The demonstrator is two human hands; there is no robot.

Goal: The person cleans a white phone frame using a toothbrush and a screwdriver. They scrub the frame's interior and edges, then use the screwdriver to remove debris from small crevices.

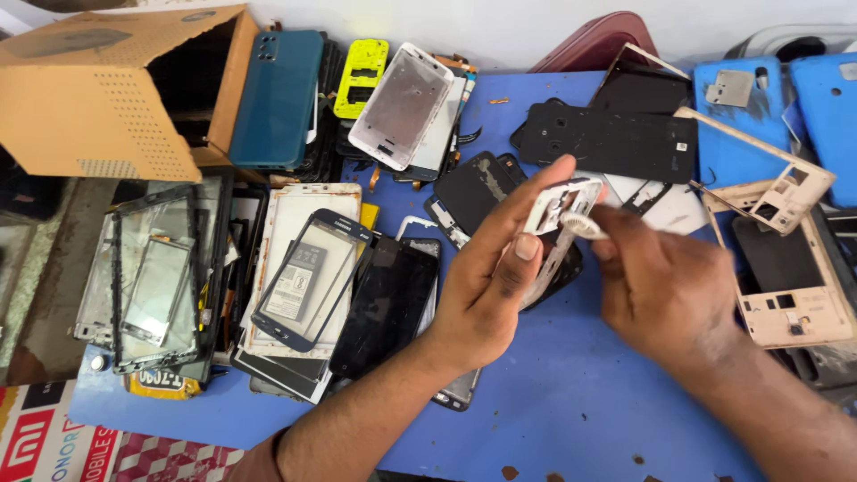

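Note:
My left hand [495, 268] grips a white phone frame [558, 210], held up over the blue table [553, 402] with thumb and fingers around its lower part. At the frame's top edge, my right hand [665, 286] pinches a small white round part [587, 228] between its fingertips. Both hands meet in the middle of the view. The lower half of the frame is hidden behind my left hand.
A cardboard box [107, 89] lies at the back left. Piles of phone screens [156, 277], black glass panels [384, 308] and back covers [278, 94] fill the left. Black covers [607, 138], blue cases [741, 116] and a pinkish frame [790, 286] lie right.

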